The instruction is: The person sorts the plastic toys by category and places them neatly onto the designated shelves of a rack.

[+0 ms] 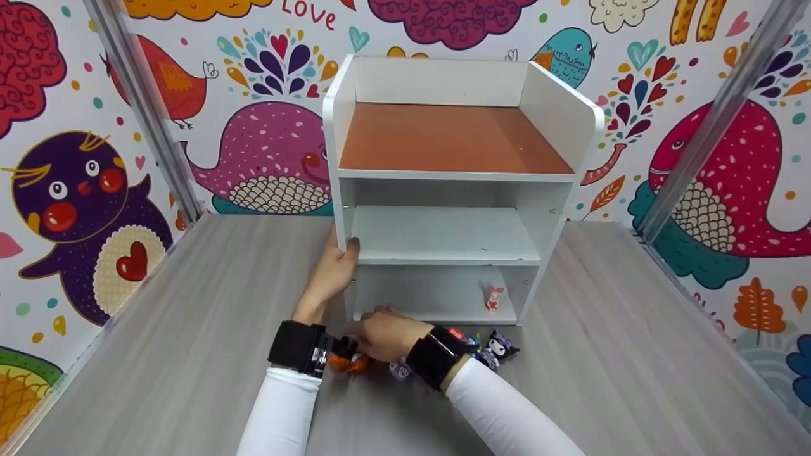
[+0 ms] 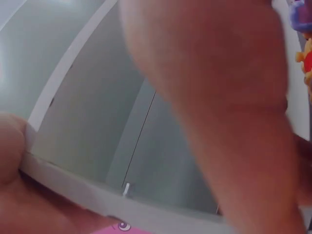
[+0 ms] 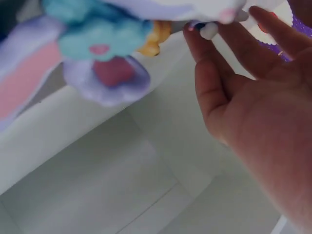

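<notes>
A white shelf unit point(image 1: 447, 218) with a brown top board stands before me. My left hand point(image 1: 331, 271) grips its left side panel, thumb on the front edge; in the left wrist view the thumb point(image 2: 9, 151) lies against the white panel edge point(image 2: 97, 195). By the lower left front of the unit is my right hand point(image 1: 391, 335), reaching among toy figurines. Its fingers point(image 3: 246, 46) look nearly straight in the right wrist view, their tips by a figurine point(image 3: 105, 36) in light blue and lavender. On the bottom shelf stands a pink figurine point(image 1: 493, 297).
In front of the unit lie an orange figurine point(image 1: 350, 363), a purple one point(image 1: 400, 369) and a black-hooded one point(image 1: 498, 348), partly behind my right wrist. A grey wood-grain table point(image 1: 633, 380) carries everything, with printed wall panels point(image 1: 272, 158) behind and at the sides.
</notes>
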`<state>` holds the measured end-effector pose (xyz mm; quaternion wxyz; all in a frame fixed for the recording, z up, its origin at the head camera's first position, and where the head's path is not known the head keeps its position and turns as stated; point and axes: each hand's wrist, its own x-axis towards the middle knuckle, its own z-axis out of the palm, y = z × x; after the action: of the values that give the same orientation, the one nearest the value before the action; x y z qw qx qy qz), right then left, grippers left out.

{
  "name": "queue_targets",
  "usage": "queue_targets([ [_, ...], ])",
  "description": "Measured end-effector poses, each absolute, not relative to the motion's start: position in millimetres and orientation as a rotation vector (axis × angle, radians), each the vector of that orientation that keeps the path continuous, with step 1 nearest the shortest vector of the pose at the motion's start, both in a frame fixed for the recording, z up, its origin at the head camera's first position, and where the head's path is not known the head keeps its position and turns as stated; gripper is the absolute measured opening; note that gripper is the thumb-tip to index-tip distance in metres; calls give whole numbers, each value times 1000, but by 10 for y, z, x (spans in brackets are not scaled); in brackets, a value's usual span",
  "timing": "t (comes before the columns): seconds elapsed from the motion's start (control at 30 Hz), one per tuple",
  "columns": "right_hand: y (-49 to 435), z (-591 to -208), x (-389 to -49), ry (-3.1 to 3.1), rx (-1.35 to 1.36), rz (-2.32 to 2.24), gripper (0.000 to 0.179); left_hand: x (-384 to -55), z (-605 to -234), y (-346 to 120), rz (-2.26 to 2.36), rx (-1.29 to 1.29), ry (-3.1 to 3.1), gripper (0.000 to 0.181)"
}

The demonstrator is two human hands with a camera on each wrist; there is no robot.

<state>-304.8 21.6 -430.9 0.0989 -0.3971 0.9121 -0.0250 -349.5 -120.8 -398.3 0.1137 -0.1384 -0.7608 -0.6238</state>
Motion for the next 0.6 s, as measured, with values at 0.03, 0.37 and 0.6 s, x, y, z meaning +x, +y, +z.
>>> queue_targets([
  [0.03, 218, -4315, -3057, 2690, -1175, -85, 36, -3498, -3983, -1206, -1831, -409, -2227, 64],
  [0.37, 245, -4331, -3083, 2691, -1226, -29, 43, -3533, -3997, -1204, -1849, -394, -2220, 65],
  [0.6, 228, -4299, -3042, 2662, -1239, 35, 45, -3521, -3993, -1204, -1860, -379, -2214, 65],
])
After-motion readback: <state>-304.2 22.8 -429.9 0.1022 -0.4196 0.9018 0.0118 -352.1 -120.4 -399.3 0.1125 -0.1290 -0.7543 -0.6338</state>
